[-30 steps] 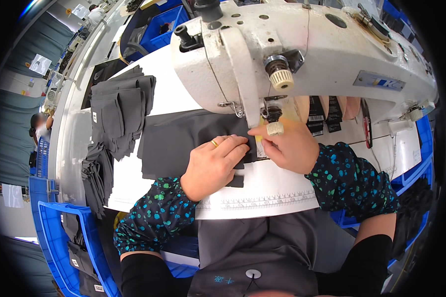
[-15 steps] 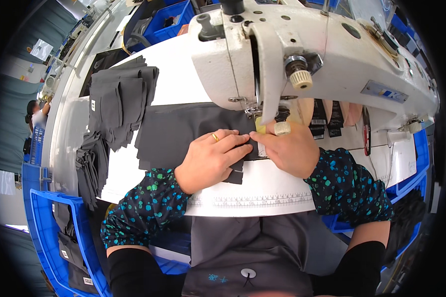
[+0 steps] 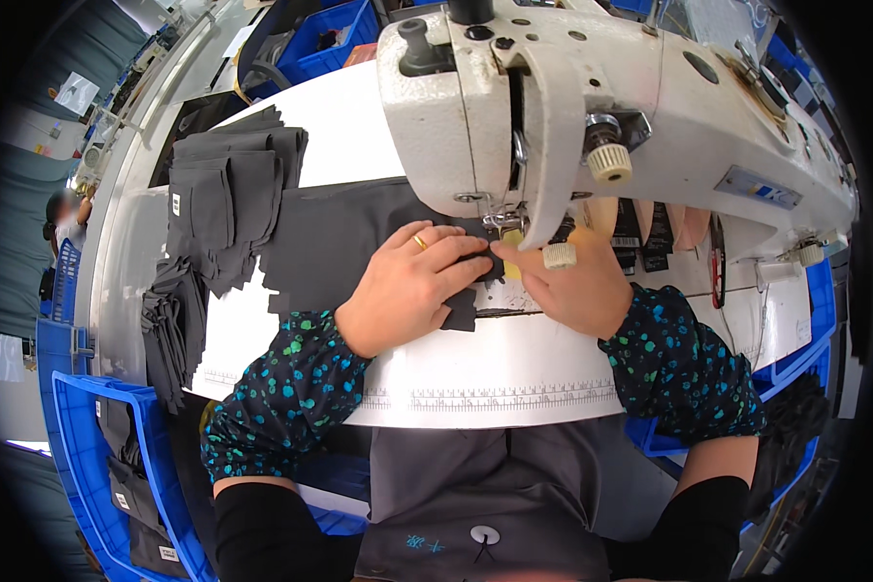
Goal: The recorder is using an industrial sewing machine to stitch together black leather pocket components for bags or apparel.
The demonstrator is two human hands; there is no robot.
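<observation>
A dark grey fabric piece (image 3: 330, 228) lies under the head of a white sewing machine (image 3: 436, 126), its right edge by the presser foot (image 3: 504, 221). My left hand (image 3: 412, 286), with a ring on one finger, is closed on the fabric just left of the foot, fingers pressed together on top and thumb low. My right hand (image 3: 582, 281) is on the right side of the foot. Its index finger points at the fabric edge and meets the left fingertips; the other fingers are curled and partly hidden by the machine. A yellow patch (image 3: 511, 254) shows beside the foot.
Stacked dark grey pieces (image 3: 228, 194) and a bunched pile (image 3: 170, 320) lie on the left. Black labels (image 3: 657, 233) and red-handled snips (image 3: 717, 262) are on the right. A ruler strip (image 3: 504, 398) runs along the front edge. Blue crates (image 3: 107, 383) flank the table.
The fabric has slid away from me under the machine, its lower flap now farther from the ruler. Both hands have moved slightly away with it. The view has shifted a little.
</observation>
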